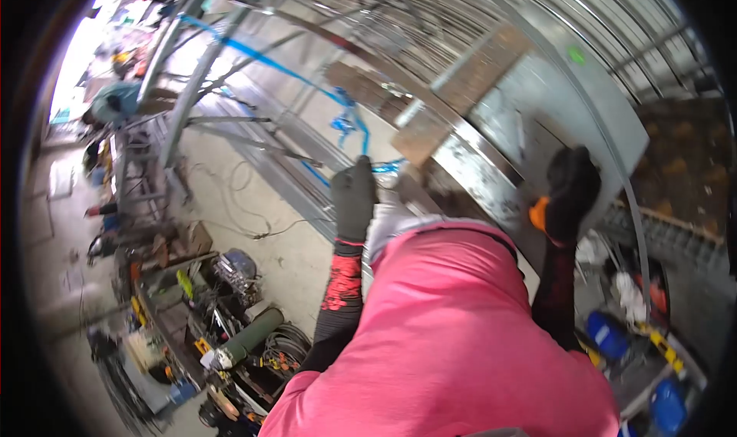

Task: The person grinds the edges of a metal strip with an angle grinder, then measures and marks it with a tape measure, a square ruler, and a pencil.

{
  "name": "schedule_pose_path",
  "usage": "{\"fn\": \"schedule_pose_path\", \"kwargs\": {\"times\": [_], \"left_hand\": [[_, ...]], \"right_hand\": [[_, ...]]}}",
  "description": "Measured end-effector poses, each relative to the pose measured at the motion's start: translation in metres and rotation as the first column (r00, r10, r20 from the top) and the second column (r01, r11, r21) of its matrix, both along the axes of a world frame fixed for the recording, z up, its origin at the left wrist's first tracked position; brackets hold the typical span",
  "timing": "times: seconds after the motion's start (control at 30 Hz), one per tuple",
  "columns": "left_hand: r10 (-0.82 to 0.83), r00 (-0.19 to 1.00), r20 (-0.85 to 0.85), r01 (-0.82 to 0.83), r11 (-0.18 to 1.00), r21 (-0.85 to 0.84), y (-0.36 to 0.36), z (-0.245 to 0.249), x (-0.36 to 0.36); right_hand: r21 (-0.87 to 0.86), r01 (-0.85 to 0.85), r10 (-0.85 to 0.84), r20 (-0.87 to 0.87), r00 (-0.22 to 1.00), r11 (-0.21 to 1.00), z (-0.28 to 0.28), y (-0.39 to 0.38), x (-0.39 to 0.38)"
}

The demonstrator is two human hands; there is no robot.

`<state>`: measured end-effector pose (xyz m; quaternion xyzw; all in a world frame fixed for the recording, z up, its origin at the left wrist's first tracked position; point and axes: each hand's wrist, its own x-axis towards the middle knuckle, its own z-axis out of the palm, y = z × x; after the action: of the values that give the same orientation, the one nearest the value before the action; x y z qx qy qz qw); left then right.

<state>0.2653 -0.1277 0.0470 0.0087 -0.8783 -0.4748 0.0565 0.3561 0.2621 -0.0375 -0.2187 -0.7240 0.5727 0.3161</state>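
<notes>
My left hand (355, 199), in a dark grey glove, is closed at the lower end of a blue strap (285, 70). The strap runs from the metal frame at upper left through a bunched knot (343, 118) down to my fingers. My right hand (570, 187), in a black glove, is curled in a fist above the grey metal sheet (606, 122). An orange object (539, 213) shows at its thumb side; its kind cannot be made out. Between my hands lie a flat metal bar (484, 151) and wooden boards (480, 67).
Long metal tubes (568, 23) lie across the far side. Grey frame legs (188, 92) stand at left. A loose cable (253, 226) lies on the floor. A cluttered tool cart (173, 322) with a green cylinder (253, 333) is at lower left; blue items (606, 333) are at lower right.
</notes>
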Motion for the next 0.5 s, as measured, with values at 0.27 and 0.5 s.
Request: {"fn": "schedule_pose_path", "kwargs": {"times": [0.27,0.5], "left_hand": [[0.072,0.973,0.219,-0.134,0.95,0.281,0.015,0.019,0.01],[0.051,0.97,0.238,-0.127,0.941,0.315,0.002,0.02,0.018]], "right_hand": [[-0.391,-0.237,0.154,-0.232,0.961,0.889,0.117,-0.048,-0.028],[-0.251,-0.22,0.18,-0.173,0.968,0.943,0.114,-0.039,-0.022]]}}
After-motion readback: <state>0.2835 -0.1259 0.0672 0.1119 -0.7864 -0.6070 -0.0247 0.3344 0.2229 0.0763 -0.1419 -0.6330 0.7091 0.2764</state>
